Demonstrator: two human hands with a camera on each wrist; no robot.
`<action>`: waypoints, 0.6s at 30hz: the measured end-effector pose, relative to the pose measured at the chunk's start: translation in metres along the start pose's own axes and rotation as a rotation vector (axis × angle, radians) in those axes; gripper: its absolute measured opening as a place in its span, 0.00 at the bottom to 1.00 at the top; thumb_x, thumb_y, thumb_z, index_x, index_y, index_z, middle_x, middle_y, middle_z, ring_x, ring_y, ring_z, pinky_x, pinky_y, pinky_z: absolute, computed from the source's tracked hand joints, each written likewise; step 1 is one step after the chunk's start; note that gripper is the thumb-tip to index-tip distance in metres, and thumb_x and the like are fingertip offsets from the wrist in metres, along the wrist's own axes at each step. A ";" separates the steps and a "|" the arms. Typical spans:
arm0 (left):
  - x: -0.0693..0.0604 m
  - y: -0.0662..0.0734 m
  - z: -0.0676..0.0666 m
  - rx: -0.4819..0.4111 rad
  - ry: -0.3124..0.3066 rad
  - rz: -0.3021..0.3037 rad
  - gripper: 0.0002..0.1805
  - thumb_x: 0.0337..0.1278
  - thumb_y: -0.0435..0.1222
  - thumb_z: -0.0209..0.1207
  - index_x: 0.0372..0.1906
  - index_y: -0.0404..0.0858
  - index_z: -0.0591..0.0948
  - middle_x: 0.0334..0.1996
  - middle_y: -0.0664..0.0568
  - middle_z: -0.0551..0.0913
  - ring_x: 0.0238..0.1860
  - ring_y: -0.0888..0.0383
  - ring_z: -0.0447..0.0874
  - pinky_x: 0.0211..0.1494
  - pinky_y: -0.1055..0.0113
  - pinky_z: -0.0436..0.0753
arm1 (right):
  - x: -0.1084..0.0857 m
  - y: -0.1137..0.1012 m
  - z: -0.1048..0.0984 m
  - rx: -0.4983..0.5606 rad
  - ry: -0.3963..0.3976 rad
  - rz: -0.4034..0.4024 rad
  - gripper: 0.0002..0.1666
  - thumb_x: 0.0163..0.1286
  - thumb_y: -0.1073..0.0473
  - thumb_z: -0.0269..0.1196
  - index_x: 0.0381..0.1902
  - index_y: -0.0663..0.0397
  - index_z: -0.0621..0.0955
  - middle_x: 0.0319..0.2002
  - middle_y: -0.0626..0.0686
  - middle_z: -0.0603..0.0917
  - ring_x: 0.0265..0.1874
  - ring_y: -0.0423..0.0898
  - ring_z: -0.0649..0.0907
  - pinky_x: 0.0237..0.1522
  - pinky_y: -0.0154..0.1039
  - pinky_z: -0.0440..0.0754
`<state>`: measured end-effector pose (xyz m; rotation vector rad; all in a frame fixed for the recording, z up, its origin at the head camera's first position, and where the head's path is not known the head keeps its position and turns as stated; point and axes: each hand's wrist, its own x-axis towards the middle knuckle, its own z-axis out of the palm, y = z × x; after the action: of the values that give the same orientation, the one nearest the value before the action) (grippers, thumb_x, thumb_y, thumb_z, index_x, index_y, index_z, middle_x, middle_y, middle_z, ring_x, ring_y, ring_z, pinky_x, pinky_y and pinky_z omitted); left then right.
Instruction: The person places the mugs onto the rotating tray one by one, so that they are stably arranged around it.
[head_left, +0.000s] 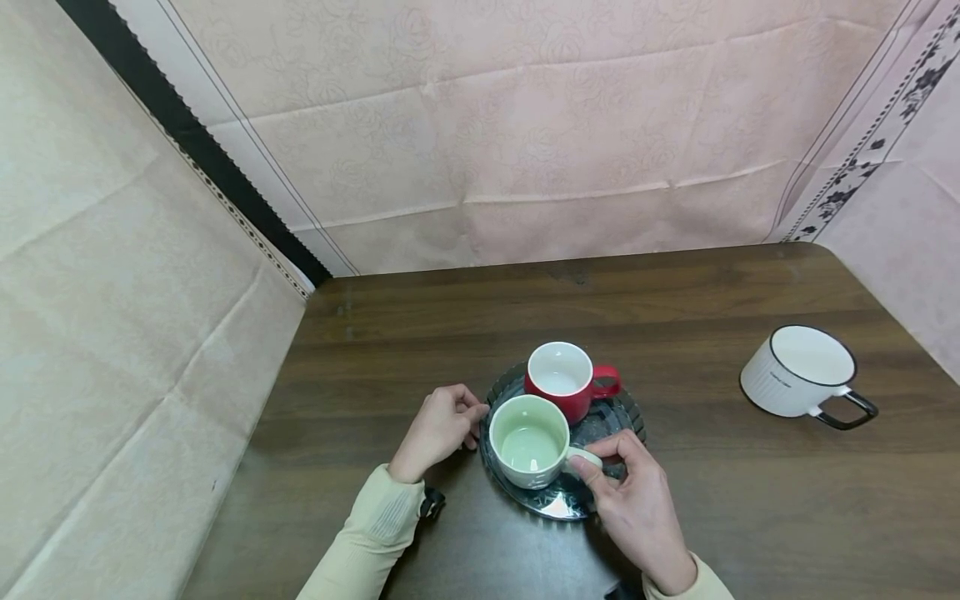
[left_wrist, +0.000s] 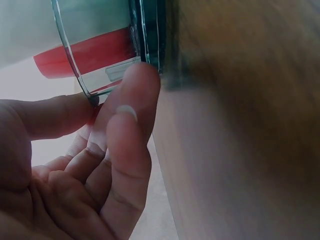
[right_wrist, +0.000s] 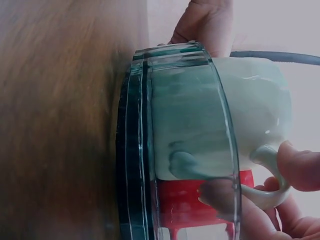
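A round dark-tinted glass tray (head_left: 597, 423) with a raised rim rests on the wooden table. On it sit a pale green mug (head_left: 529, 443) and, just behind, a red mug (head_left: 564, 385) with a white inside; both stand upright. At the tray's left side my left hand (head_left: 442, 429) pinches the rim between thumb and fingers, close up in the left wrist view. My right hand (head_left: 636, 500) holds the green mug's handle (right_wrist: 274, 160) between thumb and fingers. Through the glass wall (right_wrist: 190, 115) the right wrist view shows the lower parts of both mugs.
A white enamel mug (head_left: 798, 371) with a black rim and black handle stands to the right on the brown wooden table (head_left: 697, 333). Pale patterned cloth (head_left: 525, 150) hangs behind the table and along both sides.
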<state>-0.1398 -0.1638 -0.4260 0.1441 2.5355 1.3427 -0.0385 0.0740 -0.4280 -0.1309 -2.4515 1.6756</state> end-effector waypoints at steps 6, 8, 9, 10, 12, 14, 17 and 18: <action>0.000 0.000 0.000 0.006 -0.005 -0.010 0.08 0.67 0.37 0.58 0.33 0.37 0.79 0.21 0.48 0.81 0.20 0.51 0.82 0.24 0.62 0.79 | 0.001 0.001 0.002 0.006 0.017 -0.024 0.10 0.57 0.63 0.73 0.32 0.51 0.80 0.33 0.48 0.77 0.35 0.45 0.76 0.23 0.33 0.77; 0.000 0.000 0.000 0.007 -0.007 -0.012 0.08 0.67 0.37 0.57 0.33 0.37 0.79 0.21 0.48 0.80 0.20 0.51 0.82 0.24 0.61 0.79 | 0.001 0.002 0.003 0.008 0.023 -0.030 0.10 0.57 0.64 0.73 0.31 0.51 0.80 0.32 0.48 0.77 0.35 0.45 0.77 0.23 0.33 0.77; 0.000 0.000 0.000 0.008 -0.009 -0.015 0.08 0.68 0.37 0.57 0.33 0.37 0.79 0.21 0.48 0.80 0.20 0.51 0.82 0.24 0.62 0.79 | 0.001 0.001 0.003 0.007 0.022 -0.029 0.10 0.57 0.64 0.73 0.31 0.50 0.80 0.32 0.48 0.77 0.35 0.45 0.77 0.23 0.33 0.76; 0.000 0.000 0.000 0.008 -0.009 -0.016 0.08 0.68 0.37 0.57 0.33 0.37 0.79 0.21 0.48 0.80 0.20 0.51 0.82 0.24 0.62 0.79 | 0.001 0.001 0.003 0.009 0.021 -0.027 0.10 0.57 0.64 0.73 0.31 0.51 0.80 0.32 0.48 0.77 0.35 0.45 0.77 0.24 0.33 0.77; 0.000 -0.001 0.001 0.010 -0.009 -0.018 0.08 0.68 0.37 0.57 0.33 0.37 0.79 0.21 0.48 0.80 0.20 0.52 0.81 0.24 0.62 0.79 | 0.002 0.001 0.003 0.006 0.014 -0.012 0.09 0.57 0.63 0.73 0.32 0.51 0.81 0.33 0.48 0.77 0.36 0.45 0.77 0.24 0.33 0.76; 0.000 -0.001 0.001 0.010 -0.008 -0.018 0.08 0.68 0.37 0.57 0.33 0.37 0.79 0.21 0.48 0.80 0.20 0.52 0.82 0.24 0.62 0.79 | 0.002 0.000 0.004 0.007 0.004 0.006 0.09 0.58 0.62 0.72 0.32 0.51 0.81 0.34 0.49 0.77 0.36 0.46 0.76 0.24 0.33 0.76; 0.000 -0.001 0.001 0.011 -0.007 -0.014 0.08 0.69 0.37 0.56 0.33 0.37 0.79 0.21 0.48 0.81 0.20 0.51 0.82 0.24 0.62 0.79 | 0.002 -0.001 0.004 0.005 0.000 0.021 0.09 0.58 0.61 0.72 0.33 0.52 0.81 0.34 0.50 0.77 0.36 0.46 0.76 0.24 0.33 0.76; 0.000 -0.001 0.001 0.011 -0.007 -0.013 0.09 0.69 0.37 0.56 0.33 0.37 0.78 0.21 0.48 0.81 0.20 0.51 0.82 0.24 0.62 0.79 | 0.002 -0.001 0.004 0.007 0.001 0.018 0.09 0.58 0.62 0.72 0.32 0.52 0.81 0.34 0.50 0.77 0.36 0.46 0.76 0.24 0.33 0.76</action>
<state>-0.1398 -0.1634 -0.4271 0.1348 2.5336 1.3216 -0.0411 0.0701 -0.4281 -0.1541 -2.4502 1.6911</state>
